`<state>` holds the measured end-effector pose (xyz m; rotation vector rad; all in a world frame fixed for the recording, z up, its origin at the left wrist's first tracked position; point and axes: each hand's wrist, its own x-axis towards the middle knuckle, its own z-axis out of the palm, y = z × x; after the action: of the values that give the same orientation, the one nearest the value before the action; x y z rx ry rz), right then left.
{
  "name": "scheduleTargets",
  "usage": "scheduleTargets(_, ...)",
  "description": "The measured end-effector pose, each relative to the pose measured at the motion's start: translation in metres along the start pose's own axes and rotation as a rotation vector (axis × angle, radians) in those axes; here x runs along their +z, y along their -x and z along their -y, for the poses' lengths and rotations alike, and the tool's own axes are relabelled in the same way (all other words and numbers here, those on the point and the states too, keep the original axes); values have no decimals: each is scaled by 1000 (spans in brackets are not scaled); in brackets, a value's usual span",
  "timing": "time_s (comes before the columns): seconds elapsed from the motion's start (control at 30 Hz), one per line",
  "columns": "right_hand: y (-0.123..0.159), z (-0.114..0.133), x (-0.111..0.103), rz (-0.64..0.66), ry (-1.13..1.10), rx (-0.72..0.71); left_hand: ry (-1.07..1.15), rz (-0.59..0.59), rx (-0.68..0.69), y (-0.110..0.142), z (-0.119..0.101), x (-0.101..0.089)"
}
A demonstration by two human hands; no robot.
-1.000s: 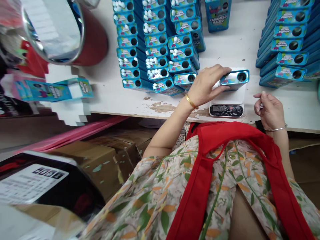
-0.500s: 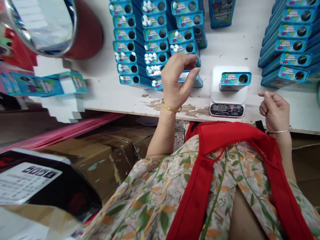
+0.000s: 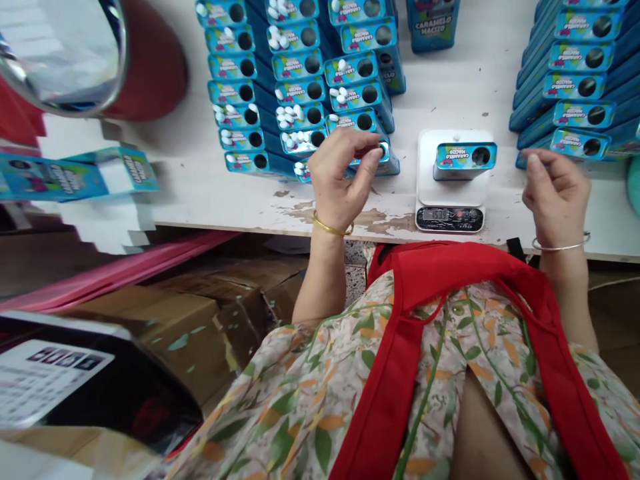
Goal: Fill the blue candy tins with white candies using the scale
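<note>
My left hand (image 3: pixel 341 175), with a gold bangle, hovers over the near end of the rows of blue candy tins (image 3: pixel 295 90). Its fingers are curled in toward the thumb; whatever they may hold is hidden. Small white candies (image 3: pixel 290 115) lie on many tin tops beside the round dark holes. One tin (image 3: pixel 466 156) stands upright on a white digital scale (image 3: pixel 450 219), whose display reads about 1535. A small white piece (image 3: pixel 456 137) shows on the plate behind it. Right of the scale, my right hand (image 3: pixel 557 197) has its thumb pressed to curled fingers, contents not visible.
More blue tins (image 3: pixel 583 85) stand in rows at the right, and a single tin (image 3: pixel 433 27) is at the back. A red metal container (image 3: pixel 150 63) occupies the back left, near a blue carton (image 3: pixel 90 175). Cardboard boxes (image 3: pixel 165 327) sit below the table edge.
My right hand has moved away from my body, up beside the right-hand tins. My left hand has drawn slightly nearer, uncovering another tin top. The whole view has shifted a little.
</note>
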<state>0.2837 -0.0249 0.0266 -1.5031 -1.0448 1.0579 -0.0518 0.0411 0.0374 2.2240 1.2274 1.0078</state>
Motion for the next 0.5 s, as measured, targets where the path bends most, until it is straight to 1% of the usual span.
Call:
scheduleTargets(0.1,17,-29,-17,-121,-69,137,5,30,2,0,4,2)
scheduleTargets(0.17,28,-45,-24,-151,-91,220,13,60,8,-4,2,6)
scheduleTargets(0.23,35,-56,-26,-174,-107,279,13,87,3,-8,-4,9)
scheduleTargets(0.33,41,-65,-25,-192,-151,323,-19,89,-4,-16,-16,13)
scheduleTargets(0.4,42,-68,-24,-198,-170,324,-58,109,6,-22,-22,14)
scheduleTargets(0.43,42,-69,-24,-200,-174,323,-80,141,15,-27,-24,14)
scheduleTargets(0.5,41,-70,-24,-205,-180,330,-136,254,30,-41,-24,17)
